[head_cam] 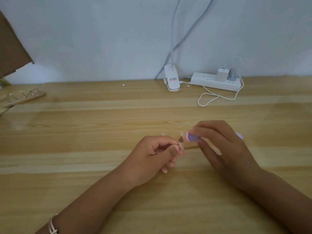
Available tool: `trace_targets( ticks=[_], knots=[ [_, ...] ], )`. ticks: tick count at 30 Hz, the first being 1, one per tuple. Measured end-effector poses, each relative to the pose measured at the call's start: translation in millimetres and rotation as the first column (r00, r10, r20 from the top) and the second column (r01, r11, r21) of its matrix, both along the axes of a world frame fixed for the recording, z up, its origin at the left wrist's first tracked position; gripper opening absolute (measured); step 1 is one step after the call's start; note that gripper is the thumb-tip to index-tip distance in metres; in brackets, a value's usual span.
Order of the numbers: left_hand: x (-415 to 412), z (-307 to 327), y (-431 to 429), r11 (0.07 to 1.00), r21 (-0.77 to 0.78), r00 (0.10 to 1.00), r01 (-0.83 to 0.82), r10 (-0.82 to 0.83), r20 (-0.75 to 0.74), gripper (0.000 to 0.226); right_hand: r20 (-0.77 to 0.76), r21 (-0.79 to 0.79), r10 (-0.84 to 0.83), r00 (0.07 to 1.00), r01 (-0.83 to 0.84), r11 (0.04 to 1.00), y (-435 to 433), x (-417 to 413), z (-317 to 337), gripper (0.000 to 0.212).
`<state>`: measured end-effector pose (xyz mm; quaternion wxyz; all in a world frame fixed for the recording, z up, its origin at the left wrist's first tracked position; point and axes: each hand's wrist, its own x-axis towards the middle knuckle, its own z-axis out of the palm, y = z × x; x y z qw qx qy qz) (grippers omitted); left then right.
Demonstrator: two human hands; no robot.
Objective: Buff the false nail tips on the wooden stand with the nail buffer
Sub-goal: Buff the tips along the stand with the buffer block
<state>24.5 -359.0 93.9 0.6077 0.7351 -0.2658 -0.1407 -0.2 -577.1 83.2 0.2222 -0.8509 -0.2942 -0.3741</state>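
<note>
A small metal holder topped with a pale false nail tip is pinched between the thumb and curled fingers of the left hand, low over the light wooden table. A purple oblong nail buffer is gripped in the right hand, its rounded end just beside that tip. A long wooden stand carrying more tips lies well apart, at the table's far left.

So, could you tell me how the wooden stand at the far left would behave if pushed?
Likely light: the wooden stand is a thin strip, so it would probably slide on the smooth table rather than tip. Its nail tips sit on thin posts and may wobble.
</note>
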Motion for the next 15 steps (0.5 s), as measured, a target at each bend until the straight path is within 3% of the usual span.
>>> trace_targets(
  ticks=[2,5,8,11,15],
  knots=[
    [0.8,-0.7,-0.3,1.0,0.005,1.0,-0.008,0.008,-0.003,0.019,-0.006,0.039,0.042,0.999,-0.042,0.998,3.9,-1.7,-0.4,0.034],
    [-0.2,-0.2,-0.7,1.0,-0.01,1.0,-0.012,0.012,0.008,0.015,0.002,-0.03,0.137,0.991,-0.137,0.99,16.2,-5.5,-3.4,0.021],
    [-1.1,-0.4,-1.4,0.997,-0.029,0.998,-0.066,0.067,0.019,0.017,0.015,-0.102,0.04,0.999,-0.038,0.994,10.2,-2.4,0.5,0.023],
    [-0.1,-1.6,-1.0,0.992,-0.058,0.993,-0.115,0.115,0.013,0.015,-0.019,-0.029,-0.03,0.999,0.029,0.999,4.4,-2.0,2.5,0.025],
    [0.4,-1.0,-0.4,0.992,-0.077,0.994,-0.105,0.107,0.032,0.015,-0.009,-0.029,0.104,0.995,-0.104,0.994,18.2,-6.6,-1.5,0.027]
  ],
)
